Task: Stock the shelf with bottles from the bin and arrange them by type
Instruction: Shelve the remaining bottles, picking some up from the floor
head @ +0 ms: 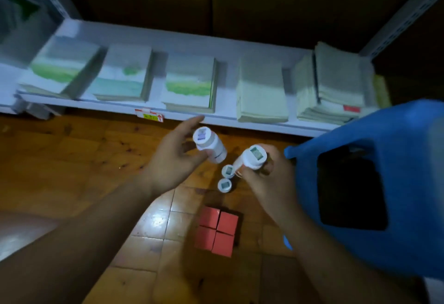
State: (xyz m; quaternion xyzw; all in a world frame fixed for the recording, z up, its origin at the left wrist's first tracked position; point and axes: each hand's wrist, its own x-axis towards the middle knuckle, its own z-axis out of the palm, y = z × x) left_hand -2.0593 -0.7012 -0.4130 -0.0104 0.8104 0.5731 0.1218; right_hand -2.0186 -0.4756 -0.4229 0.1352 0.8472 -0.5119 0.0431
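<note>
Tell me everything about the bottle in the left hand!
The bottle is white and looks plastic, with a round cap bearing a square bluish sticker. It is tilted, cap toward the camera, gripped by the left hand, whose thumb presses its side, above the wooden floor.

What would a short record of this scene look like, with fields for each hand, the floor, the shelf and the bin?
left hand: holds the first white bottle, cap toward the camera
right hand: grips the second white bottle
floor: two more bottles standing upright; four red boxes packed in a square
shelf: flat stacks of packets; no bottles visible on it
bin: blue, beside the right hand
</note>
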